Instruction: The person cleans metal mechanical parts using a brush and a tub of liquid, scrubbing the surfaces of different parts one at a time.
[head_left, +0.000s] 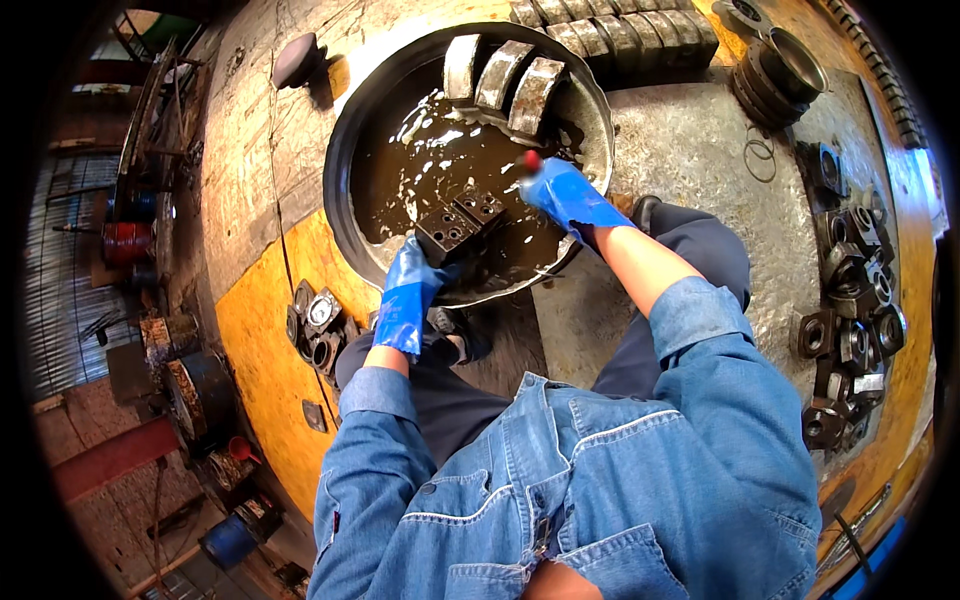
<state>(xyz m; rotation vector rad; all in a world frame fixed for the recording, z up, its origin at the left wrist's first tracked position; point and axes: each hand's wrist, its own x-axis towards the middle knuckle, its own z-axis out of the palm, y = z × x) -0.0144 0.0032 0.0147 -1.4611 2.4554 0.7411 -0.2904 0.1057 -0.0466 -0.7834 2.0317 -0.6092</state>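
A wide round metal basin [341, 165] of dark, foamy liquid stands between my knees. My left hand [408, 285], in a blue glove, is closed on the near left side of a dark metal block [446, 230] with several round holes, held above the liquid. The block's face looks split in two by a groove. My right hand [568, 196], gloved too, is closed over the basin's right side, around something with a red end [531, 160]; the rest of it is hidden in the fist and blurred. Three curved metal pieces [499, 75] lean inside the far rim.
More curved metal pieces [640, 40] stand in rows behind the basin. Stacked rings [775, 75] sit at far right, and several bored metal blocks [850, 300] lie along the right. Small metal parts [322, 318] are left of my knee. A rounded dark object [297, 60] rests far left.
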